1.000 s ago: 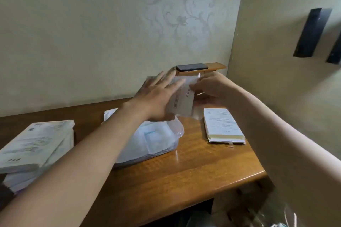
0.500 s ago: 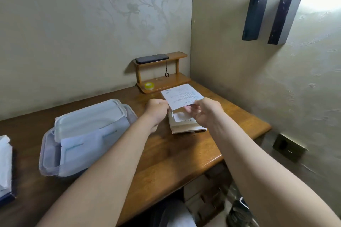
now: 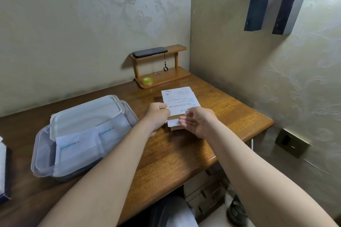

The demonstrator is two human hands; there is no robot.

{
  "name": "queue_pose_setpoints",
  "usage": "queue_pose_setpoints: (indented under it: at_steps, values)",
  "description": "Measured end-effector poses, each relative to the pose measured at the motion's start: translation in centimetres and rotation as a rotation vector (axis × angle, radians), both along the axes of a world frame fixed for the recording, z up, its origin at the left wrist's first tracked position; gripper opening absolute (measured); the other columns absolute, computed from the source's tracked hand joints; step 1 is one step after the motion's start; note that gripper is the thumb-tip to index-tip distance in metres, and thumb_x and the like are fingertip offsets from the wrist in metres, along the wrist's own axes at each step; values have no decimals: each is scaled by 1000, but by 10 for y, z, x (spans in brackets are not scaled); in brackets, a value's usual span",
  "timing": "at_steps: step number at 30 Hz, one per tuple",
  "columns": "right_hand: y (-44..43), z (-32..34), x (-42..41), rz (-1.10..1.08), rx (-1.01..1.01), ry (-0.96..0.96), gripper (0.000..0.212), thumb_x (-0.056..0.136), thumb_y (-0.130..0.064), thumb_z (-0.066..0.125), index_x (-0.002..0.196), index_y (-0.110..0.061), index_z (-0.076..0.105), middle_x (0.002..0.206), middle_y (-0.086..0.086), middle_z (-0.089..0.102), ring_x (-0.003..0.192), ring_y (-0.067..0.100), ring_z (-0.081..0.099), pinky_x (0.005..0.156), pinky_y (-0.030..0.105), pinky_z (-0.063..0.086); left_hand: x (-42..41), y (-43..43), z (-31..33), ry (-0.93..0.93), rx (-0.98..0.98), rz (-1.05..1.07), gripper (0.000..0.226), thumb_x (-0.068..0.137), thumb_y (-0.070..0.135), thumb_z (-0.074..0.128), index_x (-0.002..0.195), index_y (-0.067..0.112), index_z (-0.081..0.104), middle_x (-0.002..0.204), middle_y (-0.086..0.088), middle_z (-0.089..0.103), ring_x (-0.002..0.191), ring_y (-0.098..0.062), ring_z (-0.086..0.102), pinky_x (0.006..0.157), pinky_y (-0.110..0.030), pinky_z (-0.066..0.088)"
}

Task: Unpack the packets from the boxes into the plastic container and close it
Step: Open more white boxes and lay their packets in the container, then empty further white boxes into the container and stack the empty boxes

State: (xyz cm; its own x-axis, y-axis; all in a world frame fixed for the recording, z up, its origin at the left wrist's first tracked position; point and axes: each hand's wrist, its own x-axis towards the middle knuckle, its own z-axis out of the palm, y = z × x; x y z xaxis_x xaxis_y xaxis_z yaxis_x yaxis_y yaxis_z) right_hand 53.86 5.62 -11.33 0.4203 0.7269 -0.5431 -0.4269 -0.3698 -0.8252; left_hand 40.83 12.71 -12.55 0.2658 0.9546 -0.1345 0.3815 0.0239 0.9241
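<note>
Sitting over a low stack (image 3: pixel 175 127) on the worktop (image 3: pixel 175 153), right of centre: one white box (image 3: pixel 181 100), printed face up, long axis near-to-far, far end pointing toward the small wooden shelf (image 3: pixel 162 78). Left hand (image 3: pixel 156 114) pinches its near left edge, fingers curled. Right hand (image 3: pixel 197 121) is loosely cupped at the near right corner; grip cannot be told. Plastic container (image 3: pixel 39 155), left, holds packets (image 3: pixel 79 145), lid (image 3: pixel 83 114) askew on top.

left hand (image 3: pixel 156 114) pinches the white box (image 3: pixel 180 100) over the desk (image 3: pixel 175 153); right hand (image 3: pixel 197 121) loose beside it
</note>
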Motion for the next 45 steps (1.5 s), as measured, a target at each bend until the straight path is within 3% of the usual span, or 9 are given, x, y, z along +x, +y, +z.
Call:
queue_pose_setpoints:
  at_steps: [4,11,16,21,29,33,38,42,45]
  values:
    - [-3,5,-4,29,-15,-62,28,102,-23,53,95,-1,69,68,12,74,50,19,69,45,25,53,1,-1,0,55,25,-16,53,92,9,60,144,6,52,146,-8,53,129,-24,51,106,-36,46]
    - [-4,33,-10,25,60,-153,29,101,-23,47,92,-3,66,69,11,75,48,18,66,45,23,51,-5,-5,25,-3,83,4,50,92,10,60,141,7,55,137,-9,58,123,-23,55,109,-40,45]
    - [-6,62,-36,124,153,-285,23,96,-14,47,98,-2,67,68,11,73,53,21,62,47,23,51,-31,-10,59,-74,194,5,44,93,9,61,137,8,58,125,-3,57,119,-17,52,106,-32,42]
    - [6,93,-101,337,285,-493,21,95,-12,53,99,2,68,69,12,71,46,19,60,45,26,51,-109,-22,99,-121,324,113,39,80,21,65,118,17,69,118,-5,68,114,-21,64,106,-43,51]
    - [27,115,-258,657,490,-505,19,92,-8,50,100,3,63,77,18,70,48,24,62,50,32,56,-281,-53,136,58,495,474,24,92,11,61,114,15,70,103,1,69,92,-13,63,81,-22,47]
    - [28,111,-329,789,505,-492,17,92,-5,49,97,4,63,78,20,68,48,25,63,53,37,61,-362,-79,135,162,483,661,23,91,12,59,110,18,71,91,6,66,89,-16,61,79,-24,45]
    - [32,92,-394,905,442,-546,21,91,-5,48,105,5,60,83,19,67,56,28,68,64,43,64,-439,-103,111,382,388,831,25,94,23,56,118,25,65,116,4,65,106,-18,59,96,-32,48]
    - [33,77,-420,968,357,-627,13,90,-6,51,96,2,60,88,19,67,63,33,70,73,52,62,-470,-106,85,347,227,847,45,100,24,54,144,17,51,142,-5,55,127,-23,53,91,-33,42]
    - [33,68,-430,1024,355,-729,27,90,-8,50,113,2,58,94,16,63,61,30,70,72,51,63,-480,-103,71,297,152,832,50,101,24,52,149,15,43,149,-5,48,133,-24,47,91,-33,39]
